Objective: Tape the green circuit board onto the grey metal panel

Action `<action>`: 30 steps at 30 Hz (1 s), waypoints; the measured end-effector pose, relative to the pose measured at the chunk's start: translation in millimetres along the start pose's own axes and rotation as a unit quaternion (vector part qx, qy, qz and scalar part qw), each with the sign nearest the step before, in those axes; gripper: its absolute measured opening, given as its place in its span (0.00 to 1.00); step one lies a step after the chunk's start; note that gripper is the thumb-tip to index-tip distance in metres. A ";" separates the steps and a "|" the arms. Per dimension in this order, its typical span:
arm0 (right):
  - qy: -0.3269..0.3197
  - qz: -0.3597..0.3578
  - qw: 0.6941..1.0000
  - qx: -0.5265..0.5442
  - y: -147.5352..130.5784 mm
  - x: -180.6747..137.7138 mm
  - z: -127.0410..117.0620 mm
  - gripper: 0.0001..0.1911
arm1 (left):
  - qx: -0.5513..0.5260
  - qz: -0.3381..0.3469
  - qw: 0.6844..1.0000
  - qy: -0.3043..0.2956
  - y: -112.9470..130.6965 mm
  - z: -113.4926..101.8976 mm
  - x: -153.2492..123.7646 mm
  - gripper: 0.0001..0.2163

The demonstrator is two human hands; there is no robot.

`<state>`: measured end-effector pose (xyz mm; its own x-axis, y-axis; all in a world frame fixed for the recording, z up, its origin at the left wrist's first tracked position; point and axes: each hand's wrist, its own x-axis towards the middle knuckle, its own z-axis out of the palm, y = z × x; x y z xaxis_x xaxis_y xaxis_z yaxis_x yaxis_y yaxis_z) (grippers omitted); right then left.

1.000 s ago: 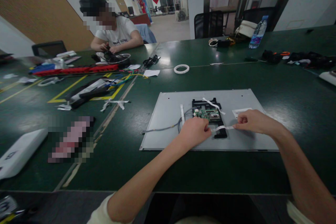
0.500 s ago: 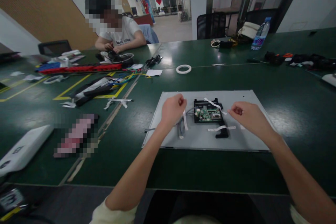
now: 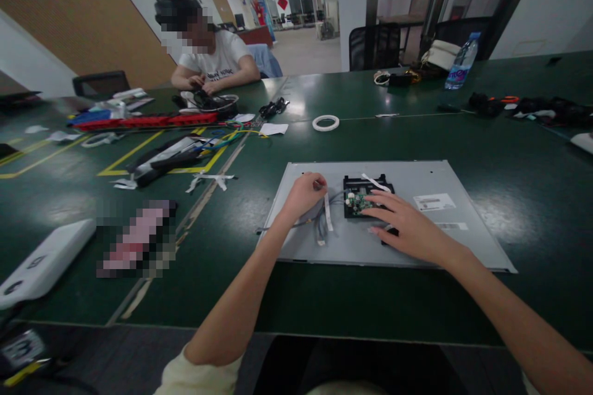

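A flat grey metal panel (image 3: 435,241) lies on the table in front of me. On it sits a green circuit board (image 3: 357,202) in a black bracket (image 3: 365,180), with a strip of white tape (image 3: 376,182) across its top. My right hand (image 3: 407,228) is spread over the board's right side and the bracket's lower arm, covering much of both. Left of the board, my left hand (image 3: 306,194) is closed in a pinch at the upper end of another tape strip (image 3: 328,215), beside grey cables (image 3: 319,223). What its fingertips hold is hidden.
A roll of white tape (image 3: 325,123) lies beyond the panel. To the left are a phone (image 3: 139,234), a white power bank (image 3: 46,262) and tape scraps (image 3: 210,180). A water bottle (image 3: 461,65) stands at the far right. Another person (image 3: 213,58) sits across the table.
My right hand has moved left from the panel's right part onto the board, its fingers spreading from a curl. My left hand stays pinched, slightly lower.
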<state>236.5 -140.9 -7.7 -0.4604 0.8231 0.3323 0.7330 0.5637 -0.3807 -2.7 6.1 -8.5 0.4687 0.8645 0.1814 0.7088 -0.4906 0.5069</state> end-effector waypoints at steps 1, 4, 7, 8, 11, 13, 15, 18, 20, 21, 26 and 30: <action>0.001 -0.001 1.000 0.001 -0.4 0.0 0.4 0.20 | -0.013 -0.002 1.000 0.002 1.4 -1.0 0.1 0.05; -0.002 -0.005 1.000 -0.002 -1.7 0.2 1.6 0.21 | -0.070 -0.022 0.997 -0.001 6.1 -6.6 0.2 0.05; -0.016 -0.012 1.000 -0.008 -3.6 1.0 2.5 0.21 | -0.150 -0.040 0.988 -0.007 12.1 -17.8 -0.7 0.06; -0.022 -0.015 1.000 -0.009 -4.4 1.5 2.6 0.21 | -0.178 -0.043 0.983 -0.009 13.9 -22.4 -1.2 0.07; -0.026 -0.015 1.000 -0.005 -6.6 3.3 2.8 0.20 | -0.243 -0.050 0.969 -0.003 16.8 -36.3 -2.6 0.08; -0.021 -0.010 1.000 0.000 -7.3 4.2 3.1 0.20 | -0.266 -0.057 0.962 0.004 15.4 -43.4 -2.9 0.08; -0.017 -0.009 1.000 0.002 -7.3 4.6 3.8 0.19 | -0.275 -0.063 0.959 0.017 12.1 -47.9 -2.8 0.08; -0.019 -0.010 1.000 -0.004 -7.2 4.6 4.7 0.20 | -0.274 -0.070 0.959 0.030 6.9 -48.9 -2.3 0.08; -0.025 -0.009 1.000 -0.014 -8.0 4.5 4.9 0.20 | -0.272 -0.077 0.959 0.027 5.3 -46.4 -2.0 0.07; -0.028 -0.007 0.999 -0.018 -8.7 4.5 5.0 0.21 | -0.270 -0.081 0.959 0.024 5.0 -44.4 -1.9 0.07; -0.029 -0.005 0.999 -0.027 -13.2 5.9 5.3 0.23 | -0.249 -0.094 0.964 0.003 4.5 -33.3 -2.0 0.06; -0.029 -0.034 0.998 -0.045 -17.6 9.3 6.6 0.24 | -0.222 -0.106 0.969 -0.010 2.3 -28.0 -2.0 0.06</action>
<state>216.0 -142.7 -3.6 -0.5361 0.7878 0.3033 0.7402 0.6115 -0.2798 -16.7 6.3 15.9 0.3516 0.9360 0.0190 0.4956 -0.2033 0.8444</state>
